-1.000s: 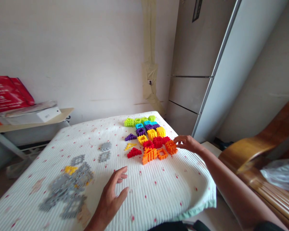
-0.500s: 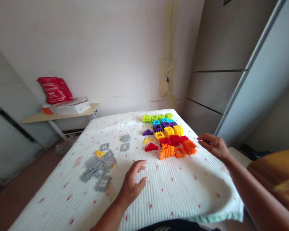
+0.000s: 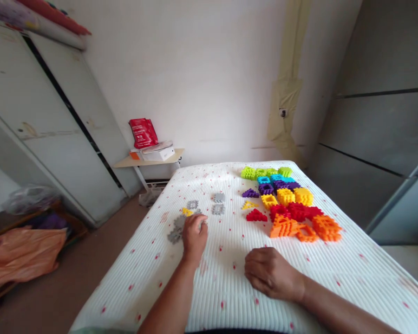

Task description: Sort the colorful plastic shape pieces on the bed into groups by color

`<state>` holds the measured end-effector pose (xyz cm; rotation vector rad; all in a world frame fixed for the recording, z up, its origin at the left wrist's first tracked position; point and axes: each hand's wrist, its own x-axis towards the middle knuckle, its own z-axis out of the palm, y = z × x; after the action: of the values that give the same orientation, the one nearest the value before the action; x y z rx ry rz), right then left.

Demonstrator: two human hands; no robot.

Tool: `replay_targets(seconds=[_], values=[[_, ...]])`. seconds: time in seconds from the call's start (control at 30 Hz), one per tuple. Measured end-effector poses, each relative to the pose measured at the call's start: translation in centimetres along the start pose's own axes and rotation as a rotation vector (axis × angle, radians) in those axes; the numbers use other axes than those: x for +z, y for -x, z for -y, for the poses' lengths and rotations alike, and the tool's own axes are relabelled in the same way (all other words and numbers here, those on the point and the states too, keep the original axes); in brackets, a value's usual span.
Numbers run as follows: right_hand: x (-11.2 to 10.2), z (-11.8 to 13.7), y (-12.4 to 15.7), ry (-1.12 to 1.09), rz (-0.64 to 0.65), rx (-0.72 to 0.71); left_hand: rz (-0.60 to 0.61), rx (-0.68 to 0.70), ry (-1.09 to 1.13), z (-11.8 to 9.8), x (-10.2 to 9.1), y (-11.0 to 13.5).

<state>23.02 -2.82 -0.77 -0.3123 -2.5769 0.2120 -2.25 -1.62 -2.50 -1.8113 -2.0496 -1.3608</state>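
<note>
My left hand [image 3: 194, 234] lies on a pile of flat grey toothed pieces [image 3: 175, 231] at the left of the white mattress [image 3: 230, 287], its fingers curled down around one of them. More grey pieces [image 3: 218, 203] and a small yellow piece [image 3: 186, 212] lie just beyond it. My right hand [image 3: 270, 273] rests knuckles-up on the mattress near me, fingers folded under, with nothing visible in it. To the right sits a sorted patch of coloured blocks: green [image 3: 261, 172], purple [image 3: 264, 188], yellow [image 3: 287, 195], red [image 3: 294, 211] and orange [image 3: 306, 228].
A small side table [image 3: 148, 161] with a white box and a red bag stands against the far wall. A grey wardrobe [image 3: 48, 134] fills the left side. An orange plastic bag [image 3: 19, 253] lies on the floor at left. Grey cabinet doors [image 3: 379, 130] are at right.
The view has swung left. My left hand moved forward onto the grey pile and closed. My right hand drew back from the orange blocks to rest near me.
</note>
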Motion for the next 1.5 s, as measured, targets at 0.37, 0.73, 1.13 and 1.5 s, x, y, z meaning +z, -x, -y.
replay_targets(seconds=[0.37, 0.73, 1.13, 1.5], values=[[3.8, -1.3, -2.7, 0.145, 0.052, -0.115, 0.373, -0.494, -0.468, 6.4, -2.0, -7.1], [4.5, -1.9, -2.4, 0.202, 0.088, -0.114, 0.388, -0.544, -0.307, 8.9, -0.4, -8.6], [4.8, -2.1, -2.3, 0.227, 0.104, -0.102, -0.144, -0.517, -0.024, 5.8, -1.3, -7.5], [4.8, -2.1, -2.4, 0.242, 0.108, -0.09, 0.133, -0.458, 0.528, -2.8, 2.9, -4.1]])
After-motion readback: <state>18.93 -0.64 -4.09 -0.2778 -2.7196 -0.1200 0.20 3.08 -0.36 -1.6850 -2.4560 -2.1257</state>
